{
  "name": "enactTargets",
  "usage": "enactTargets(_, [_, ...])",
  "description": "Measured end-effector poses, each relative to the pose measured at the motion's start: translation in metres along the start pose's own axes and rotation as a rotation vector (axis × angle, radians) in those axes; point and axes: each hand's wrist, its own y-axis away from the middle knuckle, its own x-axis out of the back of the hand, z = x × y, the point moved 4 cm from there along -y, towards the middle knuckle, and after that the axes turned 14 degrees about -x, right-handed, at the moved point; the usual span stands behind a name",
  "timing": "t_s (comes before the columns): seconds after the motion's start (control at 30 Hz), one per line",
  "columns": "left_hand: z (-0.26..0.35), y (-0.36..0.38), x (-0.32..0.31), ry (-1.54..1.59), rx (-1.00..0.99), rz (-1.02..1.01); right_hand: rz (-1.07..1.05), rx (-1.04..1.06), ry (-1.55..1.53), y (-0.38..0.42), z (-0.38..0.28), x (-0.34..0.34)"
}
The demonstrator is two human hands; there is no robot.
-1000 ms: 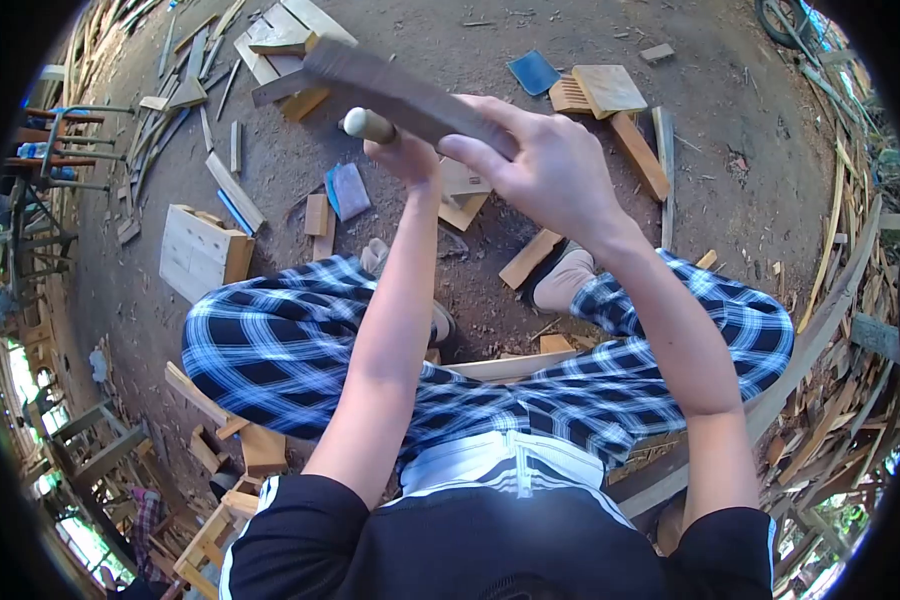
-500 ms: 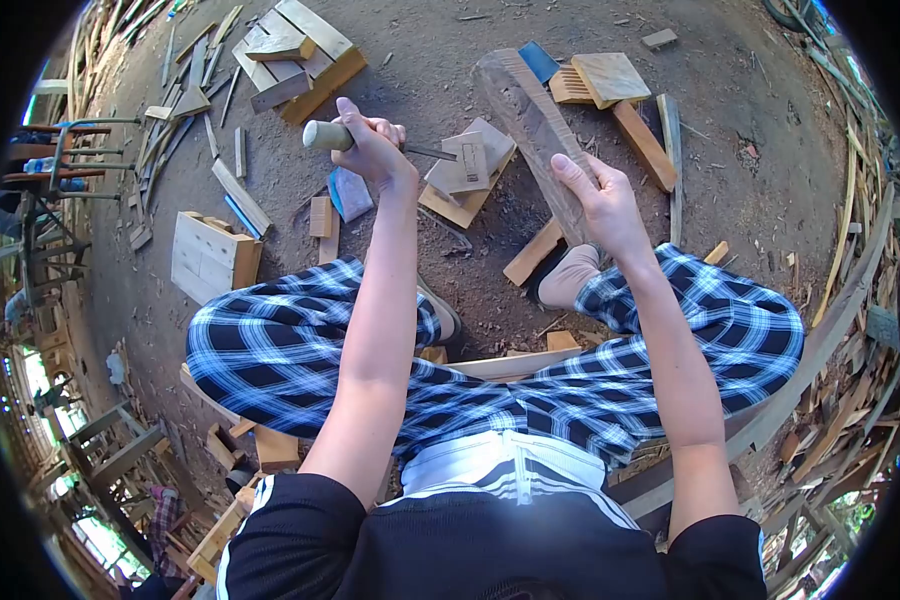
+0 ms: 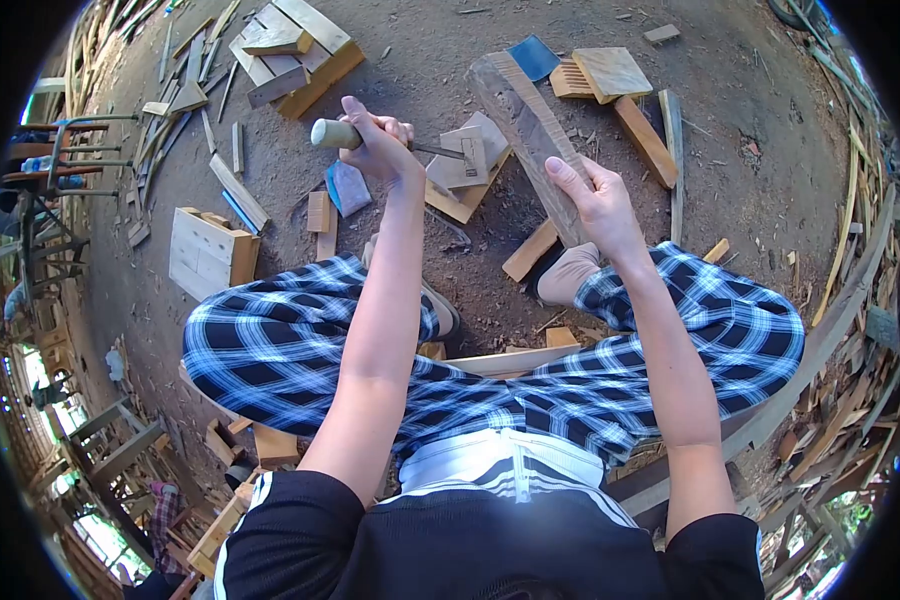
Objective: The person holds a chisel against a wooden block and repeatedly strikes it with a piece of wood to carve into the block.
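My left hand is wrapped round a chisel with a thick, pale round handle. Its thin dark shaft points right, and its far end overlaps a flat wooden block that lies on another piece of wood on the ground. In my right hand is a long, dark-brown wooden plank, gripped near its lower end with the thumb on top. The plank slants up and left, and its lighter edge has fine ridges across it.
Stacked wooden blocks stand at the upper left, a pale wooden box below them. To the right lie a square block, a reddish-brown stick and a blue sheet. Scrap wood heaps along the right side.
My left hand and the chisel have shifted slightly right and down. The plank in my right hand has tilted a little, its top end slightly lower.
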Motion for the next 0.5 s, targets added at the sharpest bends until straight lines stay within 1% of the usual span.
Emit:
enactTargets(0.17, [0.005,0.004,-0.002,-0.024,-0.039,-0.005,-0.009,-0.005,0.043,0.0,-0.002,-0.004])
enactTargets(0.23, [0.007,0.007,-0.008,-0.08,-0.028,-0.059,0.012,0.002,0.092,0.0,-0.007,-0.007])
enactTargets(0.27, [0.008,0.01,-0.011,-0.079,-0.033,-0.05,0.005,0.006,0.098,0.001,-0.011,-0.008])
enactTargets(0.33, [0.007,0.016,-0.016,-0.142,-0.102,-0.116,0.044,0.14,0.11,0.01,-0.038,-0.012])
enactTargets(0.37, [0.003,0.018,-0.017,-0.103,-0.141,-0.162,0.055,0.235,0.08,0.016,-0.056,-0.015])
enactTargets(0.4, [0.001,0.022,-0.018,-0.106,-0.138,-0.161,0.066,0.329,0.048,0.023,-0.078,-0.018])
enactTargets(0.47, [-0.001,0.029,-0.023,-0.156,-0.196,-0.178,-0.014,0.457,0.034,0.045,-0.123,-0.023])
enactTargets(0.5, [-0.003,0.029,-0.027,-0.153,-0.196,-0.18,-0.012,0.46,0.034,0.052,-0.14,-0.026])
